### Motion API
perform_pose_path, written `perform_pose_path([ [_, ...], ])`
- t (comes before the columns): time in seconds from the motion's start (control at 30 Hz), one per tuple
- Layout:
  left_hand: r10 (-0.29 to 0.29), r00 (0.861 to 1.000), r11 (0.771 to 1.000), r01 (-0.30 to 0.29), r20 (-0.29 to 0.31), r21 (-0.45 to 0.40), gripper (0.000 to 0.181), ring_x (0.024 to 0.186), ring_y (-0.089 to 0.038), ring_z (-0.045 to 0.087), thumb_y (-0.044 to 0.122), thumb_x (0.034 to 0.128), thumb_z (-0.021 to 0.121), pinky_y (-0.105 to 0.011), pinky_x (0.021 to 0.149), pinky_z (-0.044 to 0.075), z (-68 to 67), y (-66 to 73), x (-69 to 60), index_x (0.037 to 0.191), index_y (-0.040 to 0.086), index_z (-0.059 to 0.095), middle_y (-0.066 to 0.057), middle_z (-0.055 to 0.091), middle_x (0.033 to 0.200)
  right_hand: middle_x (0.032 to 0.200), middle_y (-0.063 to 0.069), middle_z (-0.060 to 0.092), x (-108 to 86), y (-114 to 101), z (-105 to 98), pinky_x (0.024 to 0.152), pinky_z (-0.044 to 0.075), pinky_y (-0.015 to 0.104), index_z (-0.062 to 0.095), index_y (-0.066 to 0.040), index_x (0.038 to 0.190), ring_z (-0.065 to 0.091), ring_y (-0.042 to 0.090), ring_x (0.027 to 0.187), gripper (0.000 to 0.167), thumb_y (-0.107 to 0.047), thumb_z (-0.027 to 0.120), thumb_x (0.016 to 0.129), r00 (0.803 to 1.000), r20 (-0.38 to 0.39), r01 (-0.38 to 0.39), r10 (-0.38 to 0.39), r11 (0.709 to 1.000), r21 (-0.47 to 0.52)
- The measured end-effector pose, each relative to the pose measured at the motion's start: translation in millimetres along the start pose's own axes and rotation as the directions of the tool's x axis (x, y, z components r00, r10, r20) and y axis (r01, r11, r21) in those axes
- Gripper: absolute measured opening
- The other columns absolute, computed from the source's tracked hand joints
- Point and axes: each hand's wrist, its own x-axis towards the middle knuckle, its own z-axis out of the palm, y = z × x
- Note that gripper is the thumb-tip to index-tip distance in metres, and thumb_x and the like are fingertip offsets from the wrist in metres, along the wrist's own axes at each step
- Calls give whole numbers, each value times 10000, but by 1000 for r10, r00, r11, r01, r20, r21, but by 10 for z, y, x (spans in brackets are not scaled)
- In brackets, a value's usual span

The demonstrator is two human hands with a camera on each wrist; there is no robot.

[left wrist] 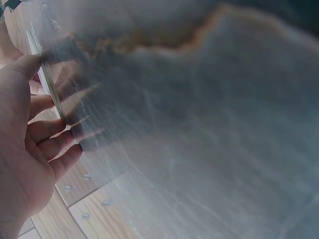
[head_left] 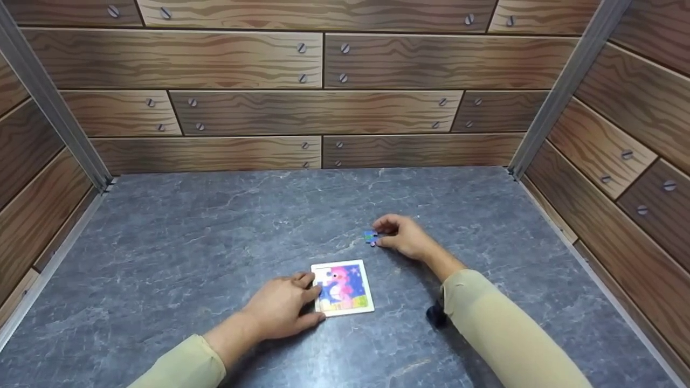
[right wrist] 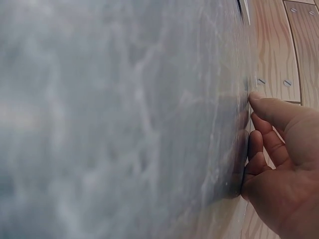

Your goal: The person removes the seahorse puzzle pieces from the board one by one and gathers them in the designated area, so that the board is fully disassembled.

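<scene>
Left hand: fingers spread, tips rested on the framed puzzle's left edge; puzzle laid on the grey tabletop. Right hand: placed farther off, fingertips at a blue-green piece; whether pinched cannot be told. Plank-patterned wall: set behind.

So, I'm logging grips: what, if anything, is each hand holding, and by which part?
The left hand holds the puzzle board by its left edge. The right hand is at the right side of the puzzle piece; whether gripping it, I can't tell.
</scene>
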Motion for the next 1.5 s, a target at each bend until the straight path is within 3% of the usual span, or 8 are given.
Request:
perform_pose_path([
  [0.77,-17,1000,1000,17,10,-22,595,1311,-396,627,513,1018,658,-539,998,565,-10,4,-9,1395,55,700,-224,629,1448,1144,151,725,-11,-10,-21,935,504,373,714,39,1216,650,303,1062,348,-18,828,892,1000,0,-12,12,1000,-23],
  [1.03,-16,1000,999,16,16,-32,598,1316,-396,624,512,1017,660,-543,1008,560,-12,12,-2,1401,55,698,-232,626,1449,1204,155,712,-31,-3,-52,980,501,437,711,11,1239,634,319,1109,364,-53,838,904,999,4,-40,40,999,-28],
  [1.5,-4,1000,999,4,12,-36,592,1297,-380,636,515,1020,660,-535,978,576,1,-21,-5,1393,58,704,-214,637,1438,1180,195,722,-86,-10,-56,911,510,338,705,57,1216,654,314,1075,343,-9,820,900,999,-45,-13,15,999,52],
])
